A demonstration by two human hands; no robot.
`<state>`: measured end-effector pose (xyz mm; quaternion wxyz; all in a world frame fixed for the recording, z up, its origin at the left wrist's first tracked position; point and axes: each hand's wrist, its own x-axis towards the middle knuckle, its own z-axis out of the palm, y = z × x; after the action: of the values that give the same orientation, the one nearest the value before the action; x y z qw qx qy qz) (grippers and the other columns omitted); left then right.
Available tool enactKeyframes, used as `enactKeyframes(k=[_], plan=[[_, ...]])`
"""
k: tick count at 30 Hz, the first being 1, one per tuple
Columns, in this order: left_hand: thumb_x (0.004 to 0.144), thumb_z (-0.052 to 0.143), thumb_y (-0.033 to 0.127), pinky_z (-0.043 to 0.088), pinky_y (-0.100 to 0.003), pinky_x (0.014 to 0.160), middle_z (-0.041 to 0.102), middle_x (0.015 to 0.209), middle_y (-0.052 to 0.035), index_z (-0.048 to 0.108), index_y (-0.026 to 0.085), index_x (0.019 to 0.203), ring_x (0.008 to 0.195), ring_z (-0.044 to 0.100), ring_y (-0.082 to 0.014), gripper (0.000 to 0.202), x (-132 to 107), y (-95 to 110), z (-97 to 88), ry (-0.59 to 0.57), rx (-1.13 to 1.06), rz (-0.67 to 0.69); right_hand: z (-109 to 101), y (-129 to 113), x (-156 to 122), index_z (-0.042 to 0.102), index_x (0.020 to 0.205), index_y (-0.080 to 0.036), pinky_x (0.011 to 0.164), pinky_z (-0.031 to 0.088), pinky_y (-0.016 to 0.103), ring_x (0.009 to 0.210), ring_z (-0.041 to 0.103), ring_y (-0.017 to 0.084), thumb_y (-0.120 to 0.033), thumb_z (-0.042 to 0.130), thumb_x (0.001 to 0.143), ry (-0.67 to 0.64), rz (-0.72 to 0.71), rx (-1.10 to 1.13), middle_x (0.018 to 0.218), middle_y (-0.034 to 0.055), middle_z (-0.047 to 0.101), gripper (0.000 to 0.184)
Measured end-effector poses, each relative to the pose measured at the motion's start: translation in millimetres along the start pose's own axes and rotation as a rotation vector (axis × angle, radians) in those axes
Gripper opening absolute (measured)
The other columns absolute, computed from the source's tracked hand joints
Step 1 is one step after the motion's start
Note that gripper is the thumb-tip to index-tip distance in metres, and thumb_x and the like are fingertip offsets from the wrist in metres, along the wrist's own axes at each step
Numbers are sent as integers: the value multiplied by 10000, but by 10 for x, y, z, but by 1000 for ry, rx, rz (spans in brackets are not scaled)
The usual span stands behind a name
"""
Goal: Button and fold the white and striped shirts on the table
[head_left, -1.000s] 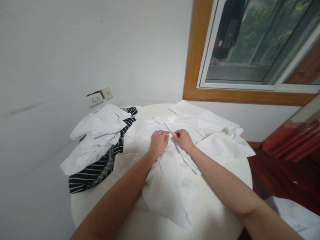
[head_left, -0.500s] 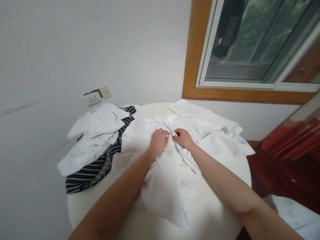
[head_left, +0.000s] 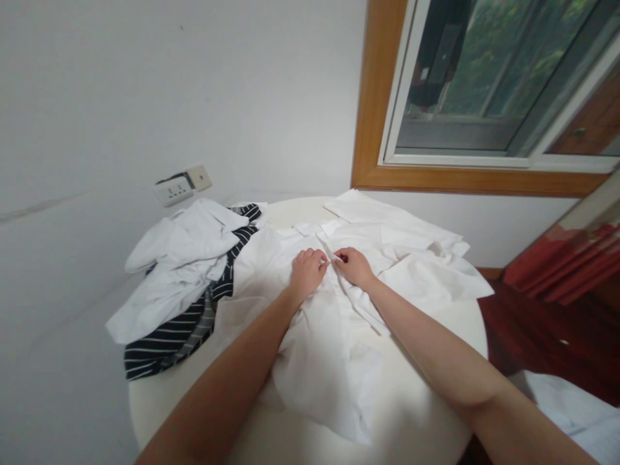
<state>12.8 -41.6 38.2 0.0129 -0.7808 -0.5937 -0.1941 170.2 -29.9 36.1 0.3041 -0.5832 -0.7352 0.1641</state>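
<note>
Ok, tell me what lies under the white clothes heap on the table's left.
A black striped garment shows under the white heap, poking out near and far. Its middle, and anything else beneath, is covered.

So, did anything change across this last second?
Hardly. The left hand and right hand stay pinched on the front edge of the white shirt, at the same spot; nothing taken up or let go. The clothes pile and table lie as before.
</note>
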Motion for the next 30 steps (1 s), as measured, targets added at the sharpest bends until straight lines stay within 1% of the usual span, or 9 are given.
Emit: enactKeyframes(k=[7,13,16,18,23,30], plan=[[894,520,373,415,-334,840,616,1022,-51,609,259,1021,989,558,-217,193,28,11,-11,-26,-4,-51,38,7,10,699,1008,-192,758,432,258,802,572,154,-229,552,813,-1,-3,26,928,35,666,247],[923,457,378,419,-332,837,628,991,-67,629,217,953,998,567,-222,237,26,22,-7,-21,16,-67,57,16,27,703,951,-163,761,451,262,739,559,131,-168,588,781,109,-45,162,900,36,644,205],[924,449,375,421,-322,827,642,983,-59,643,226,947,989,576,-215,246,43,4,0,-19,-8,-81,57,6,23,711,926,-155,741,454,259,721,556,127,-156,607,775,158,-79,241,875,34,640,183],[919,458,373,424,-305,818,654,969,-51,659,232,942,967,587,-201,246,69,-24,10,-23,-53,-102,64,2,18,718,917,-164,738,454,255,725,559,127,-154,613,776,152,-93,264,861,29,639,176],[900,490,358,432,-259,775,679,925,-39,692,219,898,888,610,-168,246,141,-110,62,-28,-213,-125,97,22,21,735,906,-191,724,446,250,731,564,133,-175,620,784,87,-76,267,836,20,647,168],[898,491,338,443,-247,765,691,913,-47,706,195,878,853,614,-159,259,168,-165,128,8,-310,-122,119,69,44,744,937,-191,710,419,249,736,552,141,-204,617,785,78,-64,224,807,15,647,199]])
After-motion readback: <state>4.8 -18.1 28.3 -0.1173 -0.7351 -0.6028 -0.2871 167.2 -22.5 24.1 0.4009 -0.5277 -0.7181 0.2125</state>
